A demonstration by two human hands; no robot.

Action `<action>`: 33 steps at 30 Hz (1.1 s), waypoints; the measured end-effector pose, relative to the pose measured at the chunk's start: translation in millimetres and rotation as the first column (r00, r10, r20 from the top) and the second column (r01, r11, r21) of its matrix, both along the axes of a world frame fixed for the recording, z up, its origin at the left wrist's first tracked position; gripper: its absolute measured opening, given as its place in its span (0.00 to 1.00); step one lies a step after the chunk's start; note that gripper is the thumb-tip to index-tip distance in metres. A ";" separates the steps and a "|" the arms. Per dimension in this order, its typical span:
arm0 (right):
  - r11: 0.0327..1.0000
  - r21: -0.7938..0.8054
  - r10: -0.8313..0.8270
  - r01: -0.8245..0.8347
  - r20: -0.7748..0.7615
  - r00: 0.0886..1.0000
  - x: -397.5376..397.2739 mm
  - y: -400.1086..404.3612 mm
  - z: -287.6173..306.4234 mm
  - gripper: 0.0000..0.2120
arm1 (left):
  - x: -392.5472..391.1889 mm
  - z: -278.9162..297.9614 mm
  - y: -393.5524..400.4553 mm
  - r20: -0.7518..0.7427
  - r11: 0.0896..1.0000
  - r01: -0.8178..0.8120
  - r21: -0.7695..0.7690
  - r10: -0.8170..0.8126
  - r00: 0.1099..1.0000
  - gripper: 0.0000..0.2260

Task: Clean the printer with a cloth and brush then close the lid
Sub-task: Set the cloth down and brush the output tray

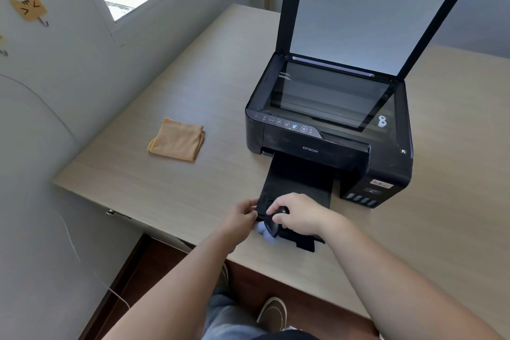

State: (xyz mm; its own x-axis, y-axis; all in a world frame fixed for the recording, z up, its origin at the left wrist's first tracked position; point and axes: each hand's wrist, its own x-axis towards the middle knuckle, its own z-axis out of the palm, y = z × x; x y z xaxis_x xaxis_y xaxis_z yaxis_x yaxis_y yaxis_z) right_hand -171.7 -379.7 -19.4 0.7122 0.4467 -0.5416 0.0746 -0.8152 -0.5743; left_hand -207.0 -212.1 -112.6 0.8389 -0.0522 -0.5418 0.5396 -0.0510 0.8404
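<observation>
A black Epson printer [331, 130] stands on the light wooden desk [193, 182] with its scanner lid [367, 8] raised upright. Its black output tray [298, 182] is pulled out toward me. My right hand [300, 214] grips a black brush with pale bristles [266, 232] at the tray's front left corner. My left hand [240, 215] pinches the tray's left edge beside it. A folded orange cloth [178, 139] lies on the desk to the left of the printer, apart from both hands.
A grey wall and a window run along the desk's left and back sides. The desk's front edge is just under my hands, with a dark wooden floor and my shoes below. A thin white cable hangs at the left wall.
</observation>
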 end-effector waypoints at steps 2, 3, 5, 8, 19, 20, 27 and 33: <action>0.997 -0.081 -0.016 0.011 -0.058 0.998 0.9 -19.0 4.5 0.10 | 0.4 1.7 1.2 -0.008 1.000 -0.008 -0.006 0.008 1.000 0.15; 0.987 -0.158 -0.010 -0.002 -0.076 0.997 1.2 -30.3 7.9 0.10 | 0.0 2.1 1.5 -0.011 1.000 -0.010 -0.009 0.010 1.000 0.15; 0.952 -0.302 0.018 -0.043 -0.084 0.996 2.7 -46.2 15.2 0.12 | 0.6 2.8 0.9 -0.012 1.000 -0.005 0.000 0.005 1.000 0.15; 0.972 -0.232 0.029 -0.034 -0.025 0.999 2.6 -31.8 14.5 0.11 | 0.6 3.0 -0.8 -0.014 1.000 -0.004 0.005 0.004 1.000 0.15; 0.931 -0.365 0.010 -0.011 -0.006 1.000 -9.4 -63.2 6.3 0.12 | 2.8 -6.1 2.4 -0.003 0.999 0.024 0.045 -0.024 1.000 0.16; 0.948 -0.318 0.014 -0.007 0.019 1.000 -9.8 -58.6 7.0 0.11 | 2.6 -5.8 2.4 -0.006 0.999 0.023 0.046 -0.022 1.000 0.16; 0.999 0.019 -0.039 0.037 0.097 0.995 -11.9 15.9 -3.0 0.12 | 6.6 -12.2 3.5 -0.017 0.996 0.030 0.088 -0.029 0.999 0.15; 0.942 -0.333 0.035 -0.035 -0.007 0.999 -5.8 -55.4 8.9 0.12 | 4.0 -10.2 4.1 -0.008 0.999 0.024 0.032 -0.024 1.000 0.16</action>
State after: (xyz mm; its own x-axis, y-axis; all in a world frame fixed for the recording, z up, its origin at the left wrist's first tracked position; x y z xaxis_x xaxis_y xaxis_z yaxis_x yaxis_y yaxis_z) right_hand -177.4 -435.0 -10.5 0.6984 0.2651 -0.6648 0.1059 -0.9569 -0.2703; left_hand -203.1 -208.0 -122.8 0.8337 -0.0544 -0.5496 0.5440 -0.0908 0.8342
